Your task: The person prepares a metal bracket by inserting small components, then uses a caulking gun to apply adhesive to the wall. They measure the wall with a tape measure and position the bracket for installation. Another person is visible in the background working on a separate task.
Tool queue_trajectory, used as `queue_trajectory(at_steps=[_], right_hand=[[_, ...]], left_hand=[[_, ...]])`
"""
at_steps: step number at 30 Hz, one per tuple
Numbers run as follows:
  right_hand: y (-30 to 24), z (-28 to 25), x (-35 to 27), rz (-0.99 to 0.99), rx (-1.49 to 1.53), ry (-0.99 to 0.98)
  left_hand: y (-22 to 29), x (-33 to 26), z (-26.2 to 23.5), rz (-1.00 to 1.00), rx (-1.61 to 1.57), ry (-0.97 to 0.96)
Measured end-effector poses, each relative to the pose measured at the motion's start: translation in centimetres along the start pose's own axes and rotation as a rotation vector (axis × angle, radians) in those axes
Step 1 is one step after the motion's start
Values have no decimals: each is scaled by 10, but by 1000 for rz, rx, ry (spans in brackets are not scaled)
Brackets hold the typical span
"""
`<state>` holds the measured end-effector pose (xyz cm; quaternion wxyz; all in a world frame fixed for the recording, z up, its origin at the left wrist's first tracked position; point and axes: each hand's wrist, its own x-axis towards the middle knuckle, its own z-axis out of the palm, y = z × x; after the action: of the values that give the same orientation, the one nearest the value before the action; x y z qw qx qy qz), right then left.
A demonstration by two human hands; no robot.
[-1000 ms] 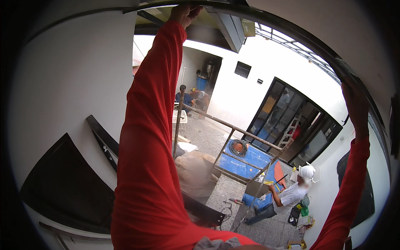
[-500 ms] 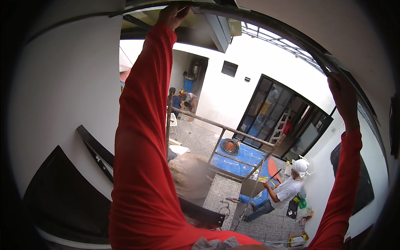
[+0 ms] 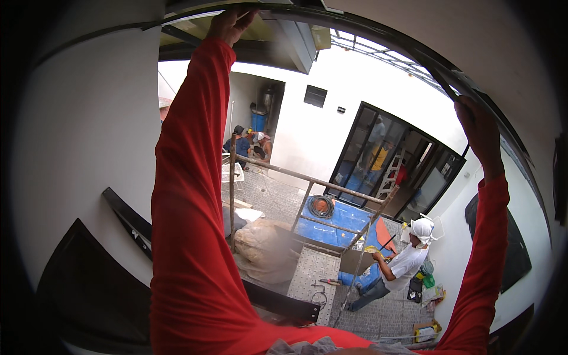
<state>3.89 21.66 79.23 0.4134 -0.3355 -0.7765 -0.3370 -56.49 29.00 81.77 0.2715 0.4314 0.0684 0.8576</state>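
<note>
Both my arms, in red sleeves, are raised high. Overhead, a long dark metal bar [image 3: 355, 25] runs across the top of the view and curves down on the right. My left hand [image 3: 232, 26] holds its edge at the upper left, the fingertips partly hidden behind it. Far to the right, my right hand [image 3: 480, 133] is closed at the bar's other stretch, its fingers dark and hard to make out. Beside the left hand, a grey beam [image 3: 299, 44] slants down under a roof.
Below stand a rusty scaffold rail [image 3: 313, 177] and a perforated plank [image 3: 307, 269] with pliers [image 3: 330, 282]. A blue tabletop [image 3: 349, 231] carries a coiled hose [image 3: 321, 206]. A co-worker [image 3: 408, 263] in white stands at right; others crouch by a doorway. Sliding glass doors [image 3: 396, 160] stand behind.
My view has turned slightly, so the courtyard sits a little further left. Both hands stay on the bar. The co-worker's head has turned a bit.
</note>
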Motion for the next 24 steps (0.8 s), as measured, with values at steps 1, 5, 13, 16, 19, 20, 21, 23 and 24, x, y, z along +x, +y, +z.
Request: queue_trajectory(at_steps=[1, 5, 13, 16, 19, 20, 21, 23, 24], right_hand=[[1, 1, 1, -20, -7, 11], [5, 3, 2, -49, -16, 30], [7, 9, 6, -34, -30, 36], [7, 10, 7, -28, -25, 41], [7, 11, 7, -14, -30, 33], [7, 11, 7, -5, -7, 34], [7, 12, 7, -18, -35, 36], [7, 12, 7, -27, -13, 52], [7, 13, 7, -33, -31, 48]], left_hand=[[2, -2, -1, -21, -16, -36], [6, -8, -11, 308, 643, -317], [1, -2, -7, -1, -19, -106], [1, -4, -2, -39, 4, 7], [2, -5, 1, -36, 16, 32], [3, -5, 1, -42, 16, 32], [3, -4, 0, -48, 16, 31], [2, -1, -2, -58, 4, 25], [2, 1, -3, -61, -9, 20]])
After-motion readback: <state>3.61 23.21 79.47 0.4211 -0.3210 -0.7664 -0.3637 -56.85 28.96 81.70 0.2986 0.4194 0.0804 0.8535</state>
